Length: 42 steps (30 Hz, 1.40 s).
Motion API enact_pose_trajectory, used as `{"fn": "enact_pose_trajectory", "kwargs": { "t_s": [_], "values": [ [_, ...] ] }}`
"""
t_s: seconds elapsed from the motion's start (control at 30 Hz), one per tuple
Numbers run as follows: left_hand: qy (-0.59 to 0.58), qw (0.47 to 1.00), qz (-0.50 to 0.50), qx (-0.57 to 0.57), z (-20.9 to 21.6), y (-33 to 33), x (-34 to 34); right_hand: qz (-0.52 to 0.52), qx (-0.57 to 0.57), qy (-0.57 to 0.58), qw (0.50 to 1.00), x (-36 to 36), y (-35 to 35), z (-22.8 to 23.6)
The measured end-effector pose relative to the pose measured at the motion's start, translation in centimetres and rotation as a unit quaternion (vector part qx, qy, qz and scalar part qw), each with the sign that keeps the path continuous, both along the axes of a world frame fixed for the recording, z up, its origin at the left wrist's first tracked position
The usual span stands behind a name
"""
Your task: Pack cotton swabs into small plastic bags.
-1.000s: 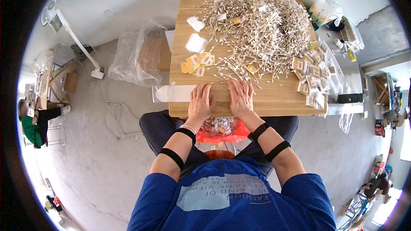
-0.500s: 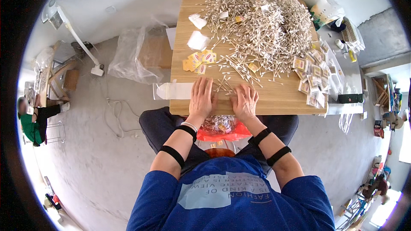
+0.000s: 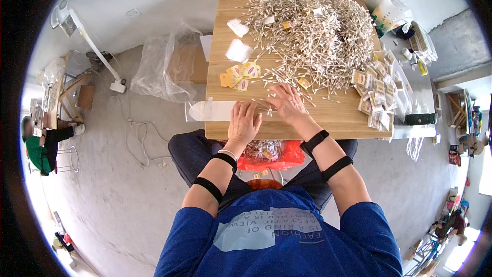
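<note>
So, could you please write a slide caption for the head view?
Left hand and right hand at a wooden table, before a large heap of cotton swabs.

On our worktop (image 3: 333,123), a heap of cotton swabs (image 3: 333,36) spreads from the far edge towards the right. Cards (image 3: 247,71) lie near the left edge; a flat strip (image 3: 218,112) overhangs it by the near corner. We have packets (image 3: 377,88) piled towards the near right corner.
</note>
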<state>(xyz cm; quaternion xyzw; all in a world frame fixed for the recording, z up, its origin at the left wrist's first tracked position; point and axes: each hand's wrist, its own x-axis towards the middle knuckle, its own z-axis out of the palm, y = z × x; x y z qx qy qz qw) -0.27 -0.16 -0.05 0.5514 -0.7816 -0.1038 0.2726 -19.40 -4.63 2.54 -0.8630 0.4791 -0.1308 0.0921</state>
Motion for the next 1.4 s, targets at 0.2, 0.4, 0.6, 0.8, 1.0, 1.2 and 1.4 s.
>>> {"fn": "enact_pose_trajectory", "kwargs": {
  "t_s": [0.2, 0.4, 0.6, 0.8, 1.0, 1.2, 1.4],
  "values": [
    [-0.003, 0.999, -0.030, -0.044, -0.6, -0.1, 0.2, -0.004, 0.008, -0.004, 1.000, -0.6, -1.0, -0.4],
    [0.005, 1.000, -0.004, -0.024, -0.5, 0.0, 0.1, -0.172, 0.014, -0.086, 0.981, -1.1, -0.2, -0.1],
    [0.004, 1.000, 0.000, -0.019, -0.1, 0.1, 0.0, -0.133, -0.009, -0.045, 0.990, -0.3, 0.2, -1.4],
    [0.012, 1.000, 0.009, 0.005, -0.2, 0.1, 0.0, -0.104, 0.064, -0.005, 0.993, 1.5, 0.7, -1.0],
    [-0.051, 0.998, -0.045, -0.015, 0.2, -0.2, 0.0, -0.160, -0.026, -0.141, 0.977, -0.7, 1.7, -0.9],
    [-0.069, 0.997, -0.040, 0.020, 0.5, -0.3, -0.1, -0.135, -0.033, -0.113, 0.984, -2.1, 5.9, -1.7],
    [-0.085, 0.995, -0.042, 0.036, 0.6, -0.3, -0.1, -0.244, -0.042, -0.089, 0.965, -3.2, 4.7, -2.7]
  ]
}}
